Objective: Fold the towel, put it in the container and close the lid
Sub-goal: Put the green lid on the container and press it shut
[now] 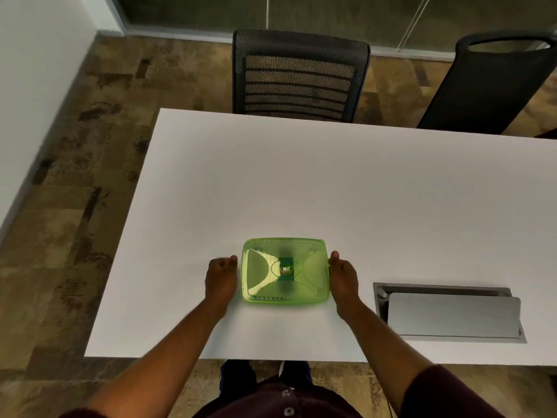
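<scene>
A translucent green container [284, 271] sits on the white table [331, 182] near its front edge, with its lid on top and a dark label in the lid's middle. A dark shape shows faintly through the lid; no towel is plainly visible. My left hand [221, 279] rests on the table just left of the container, fingers curled, a small gap between them and its side. My right hand [343, 276] is at the container's right edge, fingertips touching the small tab there.
A recessed cable box with a grey flap [452, 315] is set into the table to the right of my right hand. Two black office chairs [298, 79] [494, 86] stand behind the far edge. The table's left edge drops to patterned floor.
</scene>
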